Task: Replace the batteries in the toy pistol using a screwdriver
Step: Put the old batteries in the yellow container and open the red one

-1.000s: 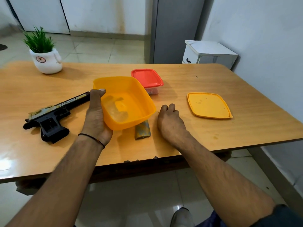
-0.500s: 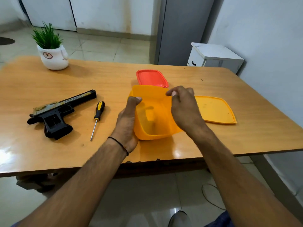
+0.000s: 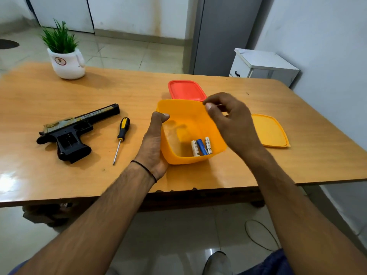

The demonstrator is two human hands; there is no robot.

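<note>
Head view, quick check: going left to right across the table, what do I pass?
toy pistol → screwdriver → left hand → yellow container holding batteries → yellow lid

A glossy wooden table (image 3: 59,175) stood against a pale wall (image 3: 327,46) on the right, its near edge chipped, with light glaring off its left side. A potted plant (image 3: 63,56) in a white pot sat at its far left corner. Beyond lay a tiled floor (image 3: 129,54), a grey cabinet (image 3: 224,34) and a small white cabinet (image 3: 262,66).
</note>
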